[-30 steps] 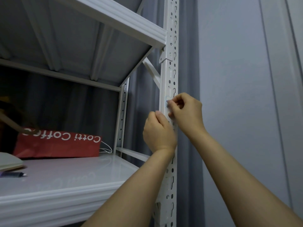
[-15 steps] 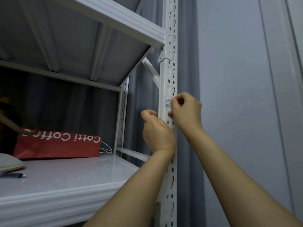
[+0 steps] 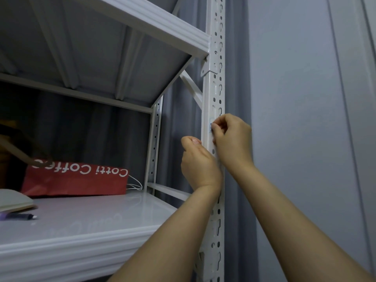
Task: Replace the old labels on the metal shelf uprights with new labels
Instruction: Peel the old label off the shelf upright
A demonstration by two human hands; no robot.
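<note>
While our right hand pinches the small pale label on the perforated white steel upright, fingers closed on its edge, our left hand sits curled just below, holding nothing visible. Glossy shelf left.

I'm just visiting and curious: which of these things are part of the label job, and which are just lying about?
Part of the job:
- front upright
- small label on it
- right hand, picking at the label
- left hand, beside the upright

Just lying about:
- red paper bag
- pen
- pale flat thing, partly cut off
</note>
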